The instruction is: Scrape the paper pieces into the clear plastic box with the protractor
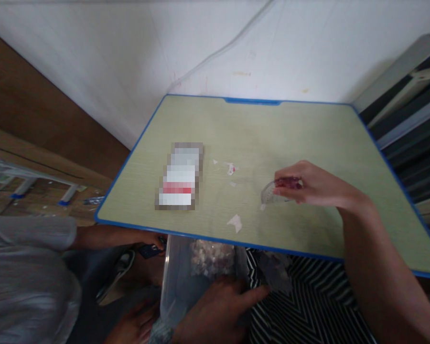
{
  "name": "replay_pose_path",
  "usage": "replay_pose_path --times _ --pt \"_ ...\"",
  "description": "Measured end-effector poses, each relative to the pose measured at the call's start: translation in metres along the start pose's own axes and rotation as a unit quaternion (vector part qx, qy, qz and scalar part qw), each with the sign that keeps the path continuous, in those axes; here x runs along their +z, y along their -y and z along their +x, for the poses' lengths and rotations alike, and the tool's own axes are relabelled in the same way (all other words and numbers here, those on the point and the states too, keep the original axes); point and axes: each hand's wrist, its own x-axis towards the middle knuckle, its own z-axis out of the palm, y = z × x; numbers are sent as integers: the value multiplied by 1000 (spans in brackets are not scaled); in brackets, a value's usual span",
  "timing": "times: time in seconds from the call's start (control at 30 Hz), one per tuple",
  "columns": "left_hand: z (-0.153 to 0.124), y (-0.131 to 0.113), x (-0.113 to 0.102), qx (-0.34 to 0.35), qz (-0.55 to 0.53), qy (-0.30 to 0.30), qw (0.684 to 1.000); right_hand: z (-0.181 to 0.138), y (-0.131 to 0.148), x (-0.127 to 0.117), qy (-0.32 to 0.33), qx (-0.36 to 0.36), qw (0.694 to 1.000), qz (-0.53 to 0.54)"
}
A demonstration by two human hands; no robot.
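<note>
My right hand [304, 184] is closed over the right part of the green table, pinching a clear half-round plastic piece [268, 193] with a dark red part [289, 183]. Its curved edge shows fine marks, and its exact kind is unclear. A small pale scrap [263, 207] lies by its lower edge. Below the table's front edge, my left hand [222, 308] is over a clear plastic bin [179, 296], with one finger stretched to the right; the other fingertips are hidden. Inside the bin sits a pile of light, shiny bits [213, 258].
The blue-edged table [308, 129] stands against a white wall. A blurred-out flat rectangle [181, 177] lies on its left; paper scraps [235, 223] dot the middle. At left, a person in a grey shirt [25, 277] holds a dark phone-like object [148, 249]. Striped cloth [318, 286] covers my lap.
</note>
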Motion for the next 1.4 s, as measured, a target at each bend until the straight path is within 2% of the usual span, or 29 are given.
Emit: replay_pose_path --times 0.2,0.37,0.5,0.67,0.97,1.13,1.27,1.4 --pt "0 1 -1 4 -2 -2 1000 2 3 2 15 -9 1000 11" --pt "0 -1 -3 5 -4 -12 1000 8 2 11 -90 7 995 -42" --pt "0 -2 -4 4 -2 -6 1000 9 2 14 -128 12 989 -80" --pt "0 1 -1 4 8 -8 1000 7 2 11 -70 -13 996 -44" --pt "1 4 3 -1 -3 -11 1000 9 1 12 -104 19 994 -37" --pt "0 8 7 1 -3 -3 1000 7 1 8 -60 20 998 -21" --pt "0 5 2 17 -5 -20 1000 1 -1 1 -67 39 997 -18" --pt "-2 2 -1 17 -3 -24 1000 -2 -1 0 55 44 996 59"
